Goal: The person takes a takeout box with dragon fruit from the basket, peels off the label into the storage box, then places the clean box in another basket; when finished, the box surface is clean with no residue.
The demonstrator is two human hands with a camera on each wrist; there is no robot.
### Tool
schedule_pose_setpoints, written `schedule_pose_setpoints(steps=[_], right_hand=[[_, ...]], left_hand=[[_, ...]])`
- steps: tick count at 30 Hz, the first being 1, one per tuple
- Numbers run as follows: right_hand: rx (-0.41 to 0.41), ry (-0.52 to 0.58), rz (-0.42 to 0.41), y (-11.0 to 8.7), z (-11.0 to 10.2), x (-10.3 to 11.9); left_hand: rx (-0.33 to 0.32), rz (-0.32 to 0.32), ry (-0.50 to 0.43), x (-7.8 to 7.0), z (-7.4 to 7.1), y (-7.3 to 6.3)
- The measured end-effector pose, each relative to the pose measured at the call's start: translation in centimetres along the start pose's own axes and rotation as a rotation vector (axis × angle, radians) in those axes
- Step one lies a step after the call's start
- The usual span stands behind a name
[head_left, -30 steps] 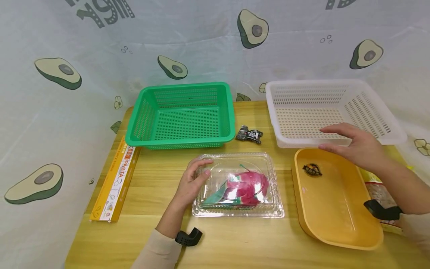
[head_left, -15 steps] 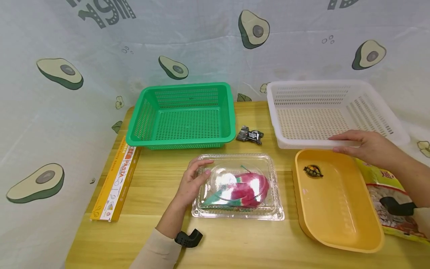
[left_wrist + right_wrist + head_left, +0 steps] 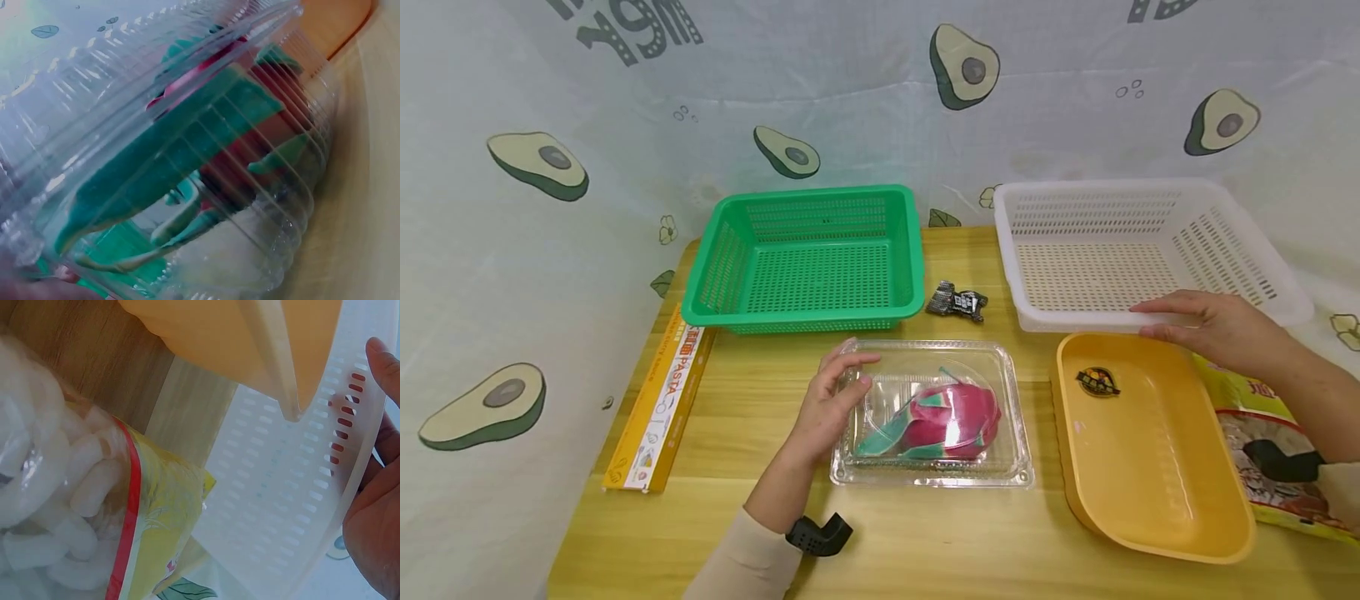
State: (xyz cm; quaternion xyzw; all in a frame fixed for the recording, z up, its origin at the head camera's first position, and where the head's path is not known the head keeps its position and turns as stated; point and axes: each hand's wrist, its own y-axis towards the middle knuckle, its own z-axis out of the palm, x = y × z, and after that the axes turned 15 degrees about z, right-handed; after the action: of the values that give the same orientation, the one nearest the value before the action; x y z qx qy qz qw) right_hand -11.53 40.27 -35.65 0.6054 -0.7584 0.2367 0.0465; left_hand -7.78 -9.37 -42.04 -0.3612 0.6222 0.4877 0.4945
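Observation:
My left hand [image 3: 826, 404] grips the left side of a clear plastic clamshell box [image 3: 1018, 417], thumb and index finger over its edge. Inside the box lies a pink-and-green dragon fruit [image 3: 953, 417]; in the left wrist view its green scales [image 3: 156, 156] show through the ribbed wall. My right hand [image 3: 1228, 329] holds the front rim of a white slotted basket [image 3: 1075, 319]. In the right wrist view the thumb [image 3: 384, 365] lies on one side of the basket's wall, and other fingers show through the slots.
A yellow basin [image 3: 1157, 467] with a small black label [image 3: 1098, 382] stands below the white basket. Beside it lies a yellow bag [image 3: 1270, 450] of pale pieces. Further left are a green basket [image 3: 805, 321], a black wrapped packet [image 3: 957, 301] and a long pasta box [image 3: 658, 408].
My right hand has lowered from above the basin's far end onto the white basket's rim, its thumb and fingers closing together. The left hand and clear box have barely moved.

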Motion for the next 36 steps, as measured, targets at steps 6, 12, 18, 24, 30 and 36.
schedule_pose_setpoints(steps=[6,12,18,24,30,36], right_hand=[[0.015,-0.007,0.003,-0.1,-0.1,-0.1],[0.021,-0.005,-0.003,-0.1,-0.2,0.0],[0.027,0.003,0.014,-0.1,-0.2,-0.1],[0.029,0.006,0.020,-0.3,-0.3,0.0],[0.035,0.021,0.019,-0.3,-0.2,-0.1],[0.039,0.029,0.020,-0.2,-0.1,-0.2]], left_hand=[[-0.031,0.019,0.023,-1.0,0.0,0.6],[-0.039,0.026,0.008,-2.8,-0.4,1.3],[-0.068,0.038,-0.035,-5.5,0.2,2.8],[-0.080,0.049,-0.046,-8.2,1.4,5.2],[-0.101,0.074,-0.013,-9.9,2.9,9.0],[-0.133,0.042,0.036,-10.8,5.2,13.2]])
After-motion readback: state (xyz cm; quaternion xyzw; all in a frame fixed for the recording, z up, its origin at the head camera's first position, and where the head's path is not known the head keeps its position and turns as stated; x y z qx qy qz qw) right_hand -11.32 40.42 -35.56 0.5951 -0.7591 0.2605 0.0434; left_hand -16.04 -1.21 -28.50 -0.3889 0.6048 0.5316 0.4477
